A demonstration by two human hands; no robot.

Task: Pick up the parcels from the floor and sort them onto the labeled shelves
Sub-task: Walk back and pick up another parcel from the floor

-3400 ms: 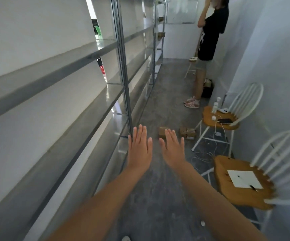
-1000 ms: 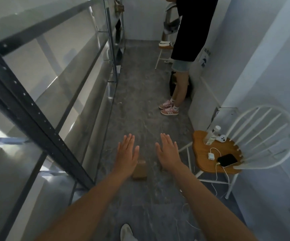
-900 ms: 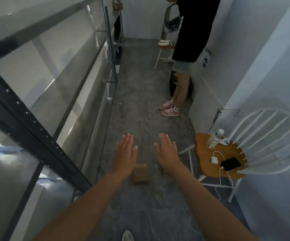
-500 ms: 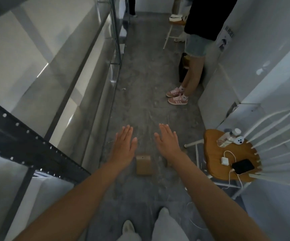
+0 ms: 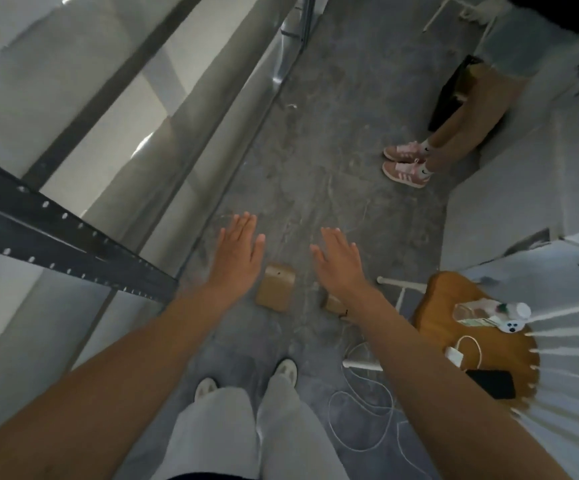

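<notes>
Parcels lie on the floor (image 5: 316,140), one (image 5: 275,287) between the flat, spread, empty left hand (image 5: 238,252) and right hand (image 5: 340,263), another (image 5: 333,303) at five o'clock under the right wrist, presumably readied for scooping.

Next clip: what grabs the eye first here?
Two bare hands, left hand and right hand, spread open above a small brown cardboard parcel on the grey floor. At right, a wooden-seated white chair holds a black phone; pink sneakers stand beyond.

floor (image 5: 319,140) aisle open | shelving (image 5: 73,237) left | chair (image 5: 482,327) right
</notes>
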